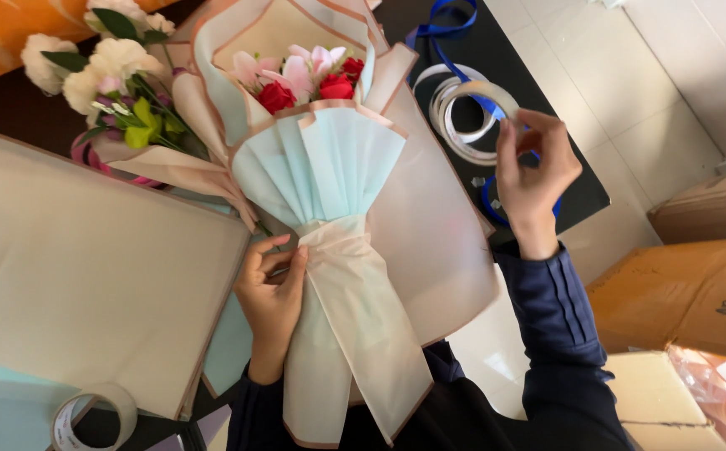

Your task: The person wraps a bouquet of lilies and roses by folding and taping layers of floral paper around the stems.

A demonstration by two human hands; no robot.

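Nearest, a tape roll (94,415) lies below and left of the bouquet (330,209), beside a stack of wrapping sheets (87,267). The left hand (273,296) has its grip clamped on the bouquet's gathered neck, where the pale blue and cream paper is already pleated and folded round red and pink flowers; no ribbon or tape shows there yet. Right of the bouquet, the right hand (533,171) pinches a clear tape roll (472,117) above the dark counter (584,196). Farther left, a second bunch of white flowers (104,71) sits partly wrapped.
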